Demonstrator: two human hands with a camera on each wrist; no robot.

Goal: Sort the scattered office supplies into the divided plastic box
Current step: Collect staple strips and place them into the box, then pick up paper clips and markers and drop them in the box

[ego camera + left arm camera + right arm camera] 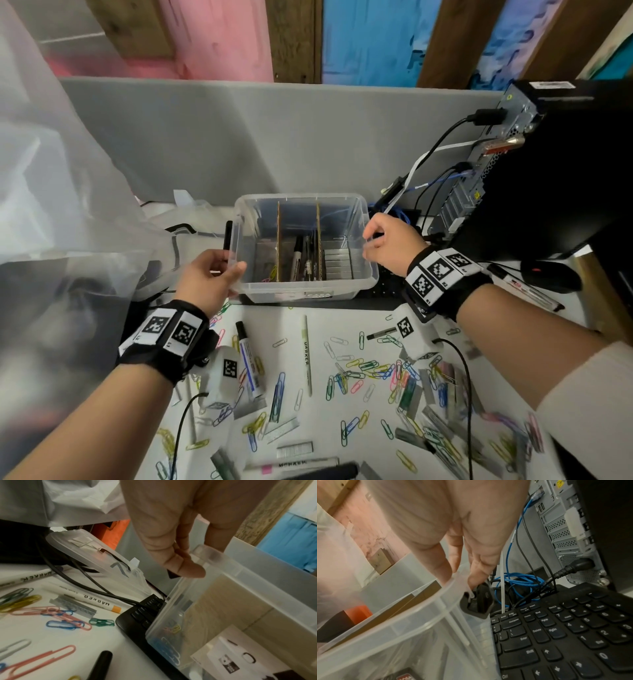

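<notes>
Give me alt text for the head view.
Both hands, left hand and right hand, grip opposite rims of a clear plastic divided box on a black keyboard; coloured paper clips litter the white desk.

Black keyboard (565, 635) beside computer tower (565, 164)

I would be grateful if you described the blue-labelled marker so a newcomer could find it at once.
Start at the clear plastic divided box held at both ends, then look at the white table just in front of it. Near the left wrist lies a thick white marker with a black cap and blue label; the slim white pen beside it is far thinner and lacks blue.
</notes>
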